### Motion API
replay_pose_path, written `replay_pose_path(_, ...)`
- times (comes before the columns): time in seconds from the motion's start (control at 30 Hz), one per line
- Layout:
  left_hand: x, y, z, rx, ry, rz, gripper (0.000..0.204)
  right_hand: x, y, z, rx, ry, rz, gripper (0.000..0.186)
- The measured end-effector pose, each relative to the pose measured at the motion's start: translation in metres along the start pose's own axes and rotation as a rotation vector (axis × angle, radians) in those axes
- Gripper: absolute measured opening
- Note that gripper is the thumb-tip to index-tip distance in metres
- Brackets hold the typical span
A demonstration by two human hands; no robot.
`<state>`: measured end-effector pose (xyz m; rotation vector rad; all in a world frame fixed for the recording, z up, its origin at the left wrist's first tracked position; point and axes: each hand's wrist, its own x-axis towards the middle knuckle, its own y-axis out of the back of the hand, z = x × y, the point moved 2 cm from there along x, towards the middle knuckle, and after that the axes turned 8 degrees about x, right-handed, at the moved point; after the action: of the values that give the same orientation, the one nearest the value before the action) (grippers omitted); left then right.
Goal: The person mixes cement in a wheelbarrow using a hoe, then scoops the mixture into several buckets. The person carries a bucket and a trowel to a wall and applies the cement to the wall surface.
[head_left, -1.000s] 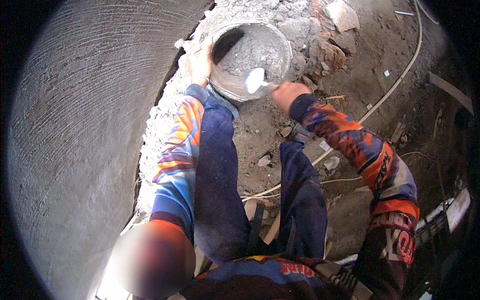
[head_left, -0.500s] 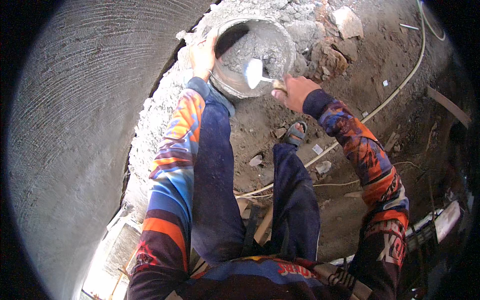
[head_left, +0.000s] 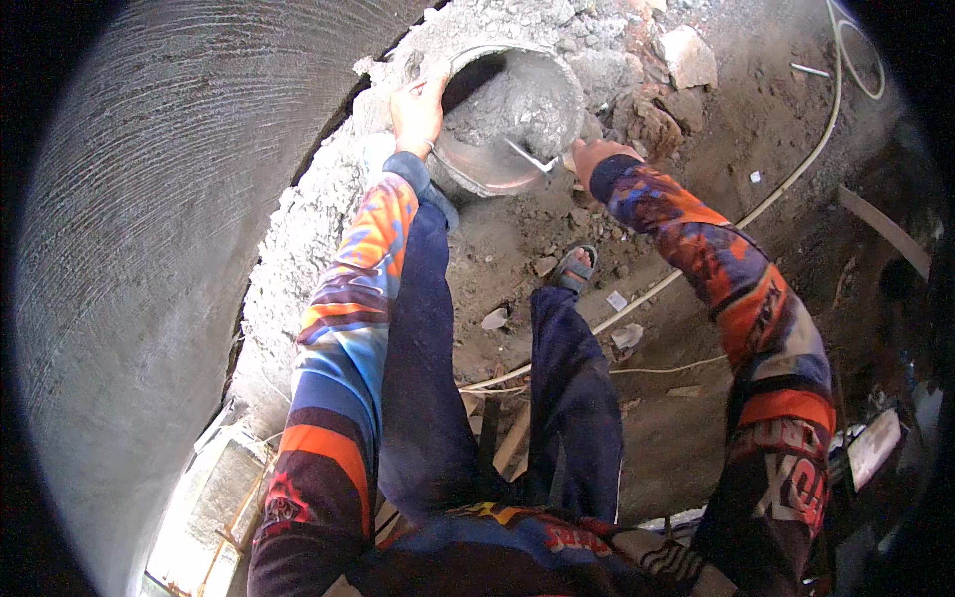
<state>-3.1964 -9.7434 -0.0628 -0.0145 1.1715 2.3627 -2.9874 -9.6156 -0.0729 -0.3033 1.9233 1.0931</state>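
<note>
A round, mortar-smeared bucket stands tilted at the top centre, with wet grey mortar inside. My left hand grips its left rim, fingers over the edge. On the other side, my right hand is closed around the handle of a trowel. The trowel's blade shows nearly edge-on as a thin bright line over the near part of the bucket's mouth. My right fingers are partly hidden by the hand's own back.
A freshly plastered wall curves along the left, with a strip of dropped mortar at its foot. Broken stones lie beyond the bucket. A pale hose crosses the dirt floor at right. My sandalled foot is near the bucket.
The trowel has turned from showing its broad blade to nearly edge-on, and my right hand has shifted slightly right and up. My left hand stays on the rim.
</note>
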Motion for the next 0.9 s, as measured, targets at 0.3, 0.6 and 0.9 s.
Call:
replay_pose_path(0.3, 0.005, -0.003, -0.014, -0.120, 0.059, -0.070, 0.044, -0.040, 0.004, -0.025, 0.058, 0.022, -0.066, 0.030)
replay_pose_path(0.6, 0.004, 0.002, -0.020, -0.140, 0.068, -0.047, 0.044, -0.032, 0.094, 0.005, -0.138, -0.045, 0.097, 0.038)
replay_pose_path(0.9, -0.006, -0.001, -0.023, -0.114, -0.095, 0.013, 0.038, -0.005, 0.124, 0.007, -0.263, 0.129, 0.097, 0.042)
